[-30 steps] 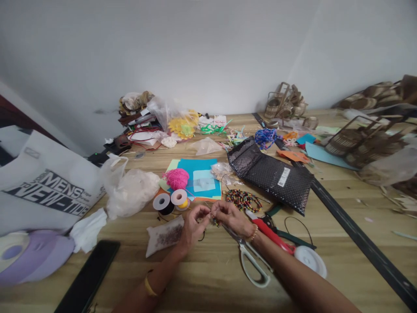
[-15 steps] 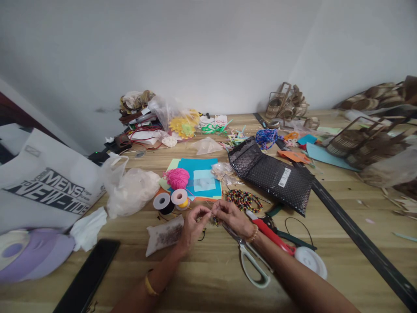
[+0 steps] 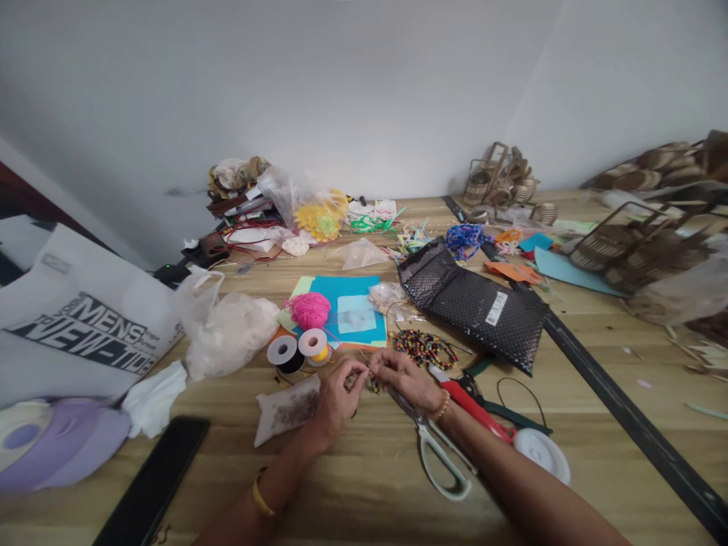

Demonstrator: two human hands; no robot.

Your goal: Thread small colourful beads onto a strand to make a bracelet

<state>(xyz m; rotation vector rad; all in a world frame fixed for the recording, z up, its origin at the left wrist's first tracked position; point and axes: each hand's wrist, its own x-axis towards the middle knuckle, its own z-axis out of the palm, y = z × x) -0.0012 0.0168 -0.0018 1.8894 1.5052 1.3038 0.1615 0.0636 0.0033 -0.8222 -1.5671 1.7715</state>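
Over the middle of the table, my left hand [image 3: 340, 394] and my right hand [image 3: 405, 378] are closed, with their fingertips pinched almost together. Between them is a thin cord, and part of a string of small colourful beads [image 3: 374, 385] hangs just below; the fingers hide most of it. Scissors with white handles [image 3: 447, 474] lie partly under my right hand. Just beyond it rests a coil of multicoloured beads [image 3: 426, 350]. Close to my left hand are a small clear packet of dark bits [image 3: 284, 413], a black spool [image 3: 286, 355] and a yellow spool [image 3: 314, 347].
Pink yarn [image 3: 310, 312] sits on blue paper [image 3: 372, 288]. A black padded mailer [image 3: 483, 311], a red-handled tool [image 3: 475, 413] and a white round lid [image 3: 542, 456] lie to the right. A phone [image 3: 153, 478], plastic bag [image 3: 230, 334] and white shopping bag [image 3: 85, 318] are at left.
My left hand has turned slightly, its lower fingers shifting while the pinch stays in place. My right hand is nearly still, and the things on the table have not moved.
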